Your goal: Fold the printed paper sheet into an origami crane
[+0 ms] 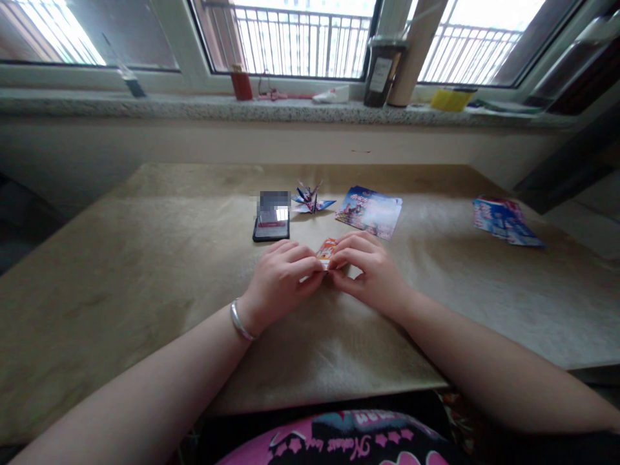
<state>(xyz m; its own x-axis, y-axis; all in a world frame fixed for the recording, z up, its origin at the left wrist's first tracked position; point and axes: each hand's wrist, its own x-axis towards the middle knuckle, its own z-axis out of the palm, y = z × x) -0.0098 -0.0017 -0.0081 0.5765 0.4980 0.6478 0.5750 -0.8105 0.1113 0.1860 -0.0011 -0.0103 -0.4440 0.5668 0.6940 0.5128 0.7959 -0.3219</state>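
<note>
A small folded piece of origami paper (326, 250), orange and white with a pattern, is held between my two hands just above the table. My left hand (285, 274) pinches its lower left edge between thumb and fingers. On the other side, my right hand (368, 268) grips its right edge, fingertips almost meeting those of the left. Fingers cover much of the paper, so its full shape is hidden. Just beyond my hands stand folded paper cranes (312, 199) in blue, pink and white. A phone (272, 217) lies to their left.
A stack of patterned paper sheets (371, 210) lies behind my right hand. More printed papers (507, 221) are at the table's (145, 271) right side. The windowsill (184, 110) holds a red container (241, 84), a dark lidded jar (382, 72) and a yellow item (453, 99).
</note>
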